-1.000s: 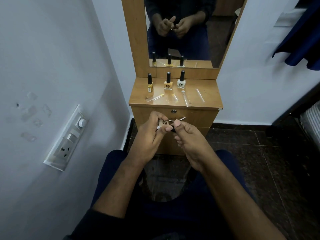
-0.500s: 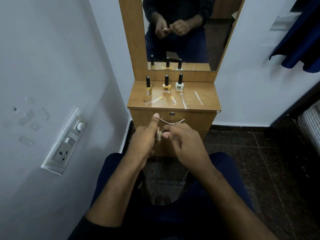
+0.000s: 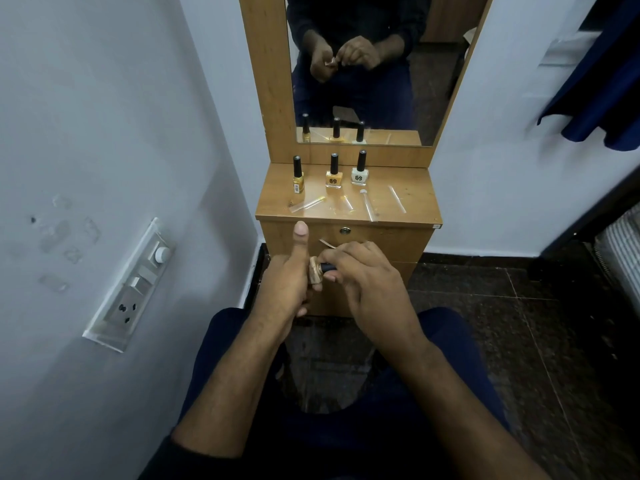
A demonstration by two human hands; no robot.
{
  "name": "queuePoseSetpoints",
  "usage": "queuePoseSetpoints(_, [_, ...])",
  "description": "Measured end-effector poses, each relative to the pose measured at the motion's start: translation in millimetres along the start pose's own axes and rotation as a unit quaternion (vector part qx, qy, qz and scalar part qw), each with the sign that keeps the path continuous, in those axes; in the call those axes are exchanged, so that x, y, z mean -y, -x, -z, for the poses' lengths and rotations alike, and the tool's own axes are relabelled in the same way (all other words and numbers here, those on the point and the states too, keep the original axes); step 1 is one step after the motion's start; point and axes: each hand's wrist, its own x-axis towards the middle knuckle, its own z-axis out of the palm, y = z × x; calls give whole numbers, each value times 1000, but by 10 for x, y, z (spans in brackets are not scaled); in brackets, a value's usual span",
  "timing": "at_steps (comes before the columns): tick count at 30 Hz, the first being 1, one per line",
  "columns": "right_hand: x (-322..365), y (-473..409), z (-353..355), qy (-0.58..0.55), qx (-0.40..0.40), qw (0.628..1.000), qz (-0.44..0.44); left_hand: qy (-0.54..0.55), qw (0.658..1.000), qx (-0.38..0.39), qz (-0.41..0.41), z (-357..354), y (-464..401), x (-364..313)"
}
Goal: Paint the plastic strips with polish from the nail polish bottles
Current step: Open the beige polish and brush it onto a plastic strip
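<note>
Since half a second ago, both hands have stayed in front of the drawer, but the beige nail polish bottle [image 3: 316,270] now lies sideways, its dark cap [image 3: 327,268] toward the right. The left hand [image 3: 284,285] holds this bottle with curled fingers, thumb straight up. The right hand [image 3: 367,282] pinches the cap and also keeps a clear plastic strip [image 3: 325,242] that sticks out above its fingers. On the wooden dresser top [image 3: 415,188] stand a gold bottle [image 3: 298,178], an orange bottle [image 3: 333,174] and a white bottle [image 3: 360,172], as before; the last two show a dark round logo, which I cannot read. Four plastic strips [image 3: 367,206] lie in front of them.
</note>
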Motion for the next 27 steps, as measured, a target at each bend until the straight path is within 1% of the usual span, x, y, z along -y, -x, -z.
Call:
queuePoseSetpoints(4, [-10, 8, 9, 13, 25, 999, 22, 26, 996, 50, 69, 48, -14, 28])
queuePoseSetpoints(5, [-12, 0, 17, -2, 33, 999, 15, 28, 995, 56, 77, 60, -15, 34])
queuePoseSetpoints(7, [-8, -18, 39, -77, 52, 995, -32, 33, 994, 59, 81, 57, -11, 49])
queuePoseSetpoints(9, [0, -28, 53, -158, 62, 980, -105, 28, 997, 41, 65, 28, 0, 65])
queuePoseSetpoints(10, [4, -25, 52, -176, 58, 972, -141, 10, 998, 27, 48, 7, -2, 73])
queuePoseSetpoints(13, [14, -10, 60, -185, 54, 953, -232, -45, 999, -2, -11, -43, -14, 93])
queuePoseSetpoints(15, [13, -11, 69, -182, 56, 948, -254, -54, 998, -1, -44, -52, -17, 105])
queuePoseSetpoints(17, [9, -16, 74, -202, 51, 943, -261, -67, 996, 11, -60, -62, -26, 122])
queuePoseSetpoints(19, [-1, -18, 81, -223, 54, 939, -257, -89, 994, 6, -57, -77, -45, 130])
queuePoseSetpoints(23, [10, -21, 94, -220, 77, 954, -187, -85, 995, -18, -42, -60, -90, 157])
queuePoseSetpoints(27, [-25, -26, 103, -203, 117, 962, -143, -79, 996, -9, -36, -38, -91, 194])
